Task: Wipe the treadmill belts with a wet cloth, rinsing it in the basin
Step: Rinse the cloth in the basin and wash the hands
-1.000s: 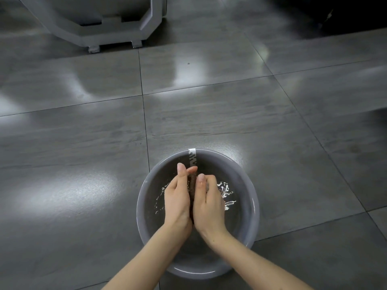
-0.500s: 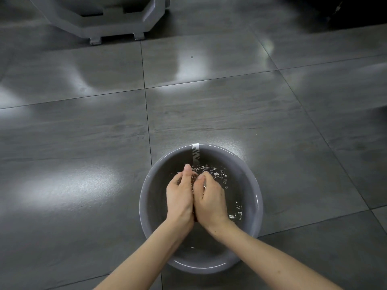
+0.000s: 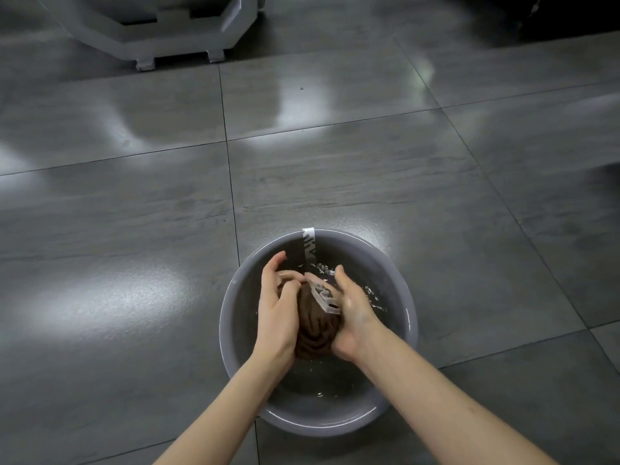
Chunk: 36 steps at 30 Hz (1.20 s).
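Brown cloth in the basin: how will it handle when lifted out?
Likely floppy: the brown cloth bunches in folds between the left hand and right hand. Probably heavy for its size and dripping, since water splashes round it in the basin.

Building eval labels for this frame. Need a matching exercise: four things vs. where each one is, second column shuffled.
Things:
1. brown bunched cloth
2. grey round plastic basin
3. white label strip
4. grey angular machine base

Places:
A. bottom centre, on the grey tiled floor
B. top left, beyond the basin
C. gripped between the left hand and right hand
D. over the basin's far rim

Pairs: 1-C, 2-A, 3-D, 4-B.
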Each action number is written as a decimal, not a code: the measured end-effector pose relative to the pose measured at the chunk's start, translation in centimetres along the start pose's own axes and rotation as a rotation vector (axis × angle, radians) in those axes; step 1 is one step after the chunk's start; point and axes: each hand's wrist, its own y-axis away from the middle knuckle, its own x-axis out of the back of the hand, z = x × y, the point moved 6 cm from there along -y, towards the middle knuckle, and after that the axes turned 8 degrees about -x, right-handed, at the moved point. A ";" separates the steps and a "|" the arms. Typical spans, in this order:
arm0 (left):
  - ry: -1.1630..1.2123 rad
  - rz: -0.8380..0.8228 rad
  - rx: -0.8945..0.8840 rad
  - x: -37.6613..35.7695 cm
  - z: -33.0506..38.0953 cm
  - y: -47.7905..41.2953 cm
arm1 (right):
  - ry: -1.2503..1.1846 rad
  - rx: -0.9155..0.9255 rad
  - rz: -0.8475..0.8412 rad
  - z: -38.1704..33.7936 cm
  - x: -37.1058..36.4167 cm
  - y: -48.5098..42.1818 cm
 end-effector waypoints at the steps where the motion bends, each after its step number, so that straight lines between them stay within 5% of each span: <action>1: -0.030 -0.018 -0.021 -0.1 0.1 0.1 | 0.023 0.018 0.007 -0.1 -0.6 0.3; 4: -0.102 -0.044 -0.075 -0.7 0.5 0.3 | 0.170 0.127 0.089 0.2 -1.1 0.1; 11: 0.144 0.064 -0.052 -1.1 2.1 2.3 | 0.711 0.643 0.397 -1.4 -1.8 2.0; 16: 0.154 0.171 -0.041 -0.9 2.3 1.9 | 0.684 0.866 0.387 -2.1 -2.6 3.6; 23: 0.076 0.138 -0.096 -1.0 2.6 1.7 | 0.637 0.950 0.298 -2.0 -2.4 2.5; 30: 0.092 0.188 -0.029 1.7 1.6 -0.1 | 0.702 0.386 -0.133 0.9 -1.3 2.0; 36: -0.018 -0.100 -0.194 -1.6 2.8 1.8 | 0.691 0.741 0.260 -0.3 -1.9 2.8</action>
